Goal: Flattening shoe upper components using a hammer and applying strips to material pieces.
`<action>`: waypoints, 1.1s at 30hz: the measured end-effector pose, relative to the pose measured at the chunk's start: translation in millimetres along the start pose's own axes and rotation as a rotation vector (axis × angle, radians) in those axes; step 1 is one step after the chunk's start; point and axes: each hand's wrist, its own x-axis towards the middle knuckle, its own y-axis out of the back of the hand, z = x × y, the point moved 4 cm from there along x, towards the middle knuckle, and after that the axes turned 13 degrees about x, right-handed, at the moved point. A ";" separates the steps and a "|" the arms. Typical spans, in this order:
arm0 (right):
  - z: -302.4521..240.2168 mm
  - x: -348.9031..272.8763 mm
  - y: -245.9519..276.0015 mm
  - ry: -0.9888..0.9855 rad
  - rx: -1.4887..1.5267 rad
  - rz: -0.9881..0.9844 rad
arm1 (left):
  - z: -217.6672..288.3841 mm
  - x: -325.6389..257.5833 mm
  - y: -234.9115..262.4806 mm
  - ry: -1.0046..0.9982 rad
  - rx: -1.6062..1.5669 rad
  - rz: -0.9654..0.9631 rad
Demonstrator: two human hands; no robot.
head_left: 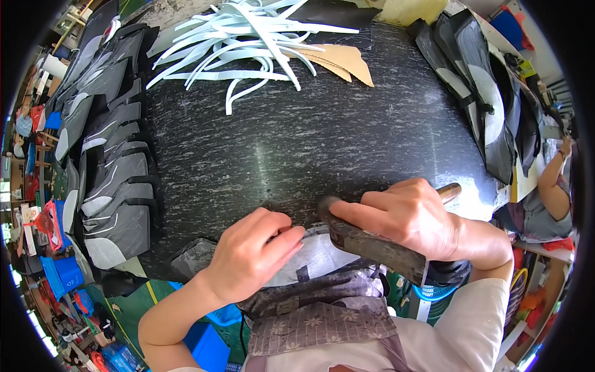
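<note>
At the table's near edge lies a grey and black shoe upper piece (316,253), its light grey part facing up. My left hand (251,251) is closed over its far edge, fingers curled and thumb alongside; the fingertips are partly hidden. To the right, my right hand (403,214) is wrapped round a hammer-like tool, whose brown wooden handle end (450,192) sticks out beyond the fist. Its dark rounded head (325,208) shows at the forefinger. A worn dark bar (384,251) runs below this hand; whether it belongs to the tool I cannot tell.
Overlapping grey and black shoe upper pieces (118,192) line the table's left side; more pieces (486,93) lie at the right. Pale blue strips (248,43) heap at the back beside tan card (338,60). A blue bin (207,347) stands below. Another person (548,204) is at the right.
</note>
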 end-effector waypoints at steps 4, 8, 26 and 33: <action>-7.2 8.1 -5.6 0.014 0.055 -0.038 | 8.7 -6.7 -0.1 -0.185 0.241 0.092; -13.7 15.6 -10.3 0.034 -0.060 -0.106 | 12.1 -12.0 1.0 -0.242 0.270 0.095; -27.3 49.4 -23.3 0.076 -0.040 -0.109 | -16.3 -46.7 16.9 0.069 0.095 0.191; -42.1 65.7 -30.3 0.122 -0.057 -0.204 | -11.3 -55.1 18.8 0.027 0.171 0.186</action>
